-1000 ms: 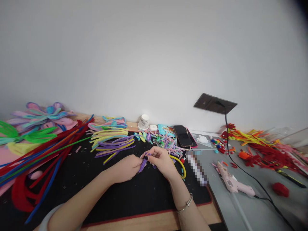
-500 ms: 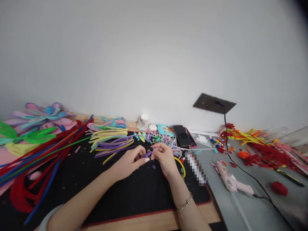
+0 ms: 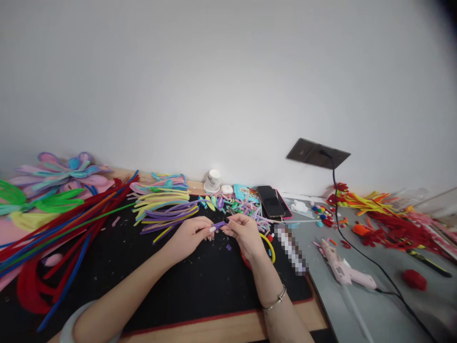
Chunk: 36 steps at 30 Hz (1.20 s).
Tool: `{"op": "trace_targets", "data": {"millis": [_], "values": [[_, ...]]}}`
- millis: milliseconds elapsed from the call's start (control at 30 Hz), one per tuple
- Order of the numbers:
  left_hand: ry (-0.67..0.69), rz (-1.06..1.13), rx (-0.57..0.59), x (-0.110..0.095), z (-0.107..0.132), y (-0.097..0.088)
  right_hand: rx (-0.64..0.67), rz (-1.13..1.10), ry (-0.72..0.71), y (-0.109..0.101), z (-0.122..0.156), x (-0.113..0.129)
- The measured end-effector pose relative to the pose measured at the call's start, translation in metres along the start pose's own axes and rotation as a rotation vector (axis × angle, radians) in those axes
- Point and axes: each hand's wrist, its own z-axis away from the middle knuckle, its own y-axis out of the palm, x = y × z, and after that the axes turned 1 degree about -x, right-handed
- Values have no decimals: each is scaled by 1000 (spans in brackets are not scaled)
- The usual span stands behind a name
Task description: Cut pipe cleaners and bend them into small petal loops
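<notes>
Between my two hands is a short purple fuzzy pipe cleaner piece (image 3: pixel 219 224), held just above the black mat (image 3: pixel 171 290). My left hand (image 3: pixel 194 234) pinches its left end between thumb and fingers. At its right end, my right hand (image 3: pixel 243 232) has its fingertips closed on it. Whether the piece is folded or single I cannot tell. A small purple scrap (image 3: pixel 229 247) lies on the mat below the hands. Left of them rests a bundle of purple and yellow pipe cleaners (image 3: pixel 167 213). A yellow loop (image 3: pixel 270 247) shows beside my right wrist.
Short pastel pieces (image 3: pixel 246 208) heap behind my hands, near a paper cup (image 3: pixel 213 180) and phones (image 3: pixel 271 202). A pink glue gun (image 3: pixel 344 271) with a black cord lies right. Long red and blue stems (image 3: pixel 82 224) spread left. A wall (image 3: pixel 214 85) stands behind.
My left hand has turned so its thumb lies along the purple piece, which now spans straighter between the hands. My right hand has shifted only slightly.
</notes>
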Motion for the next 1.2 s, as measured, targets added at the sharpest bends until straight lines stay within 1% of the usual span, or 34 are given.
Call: {"op": "trace_targets", "data": {"millis": [100,233,367,433,533,667,733,767,867,1000,1067,1133,1200], "values": [[30,-40,-13,0,0,0,1,-20,33,0,0,1],[104,-154,-45,-1,1,-1,22,-62,74,0,1,1],[157,-217,-51,-2,2,-1,24,-74,73,-1,1,-1],[157,-218,-64,-3,2,-1,22,-77,52,-1,1,-1],[89,-146,-80,-5,1,0,11,-63,-10,0,1,1],[-122,137,-62,1,0,7,-18,13,-115,1,1,1],[-171,247,-57,5,1,10,-10,67,-150,3,1,0],[-178,263,-59,6,1,11,2,98,-163,3,2,-1],[-185,163,-56,4,3,11,70,190,-196,4,3,-3],[-140,-45,47,-6,5,4,143,271,-230,5,6,-1],[-137,-60,110,-9,6,2,183,302,-253,6,7,2],[-163,-19,159,-9,7,2,220,327,-272,6,8,4],[-181,20,176,-9,7,4,225,324,-271,6,7,4]]}}
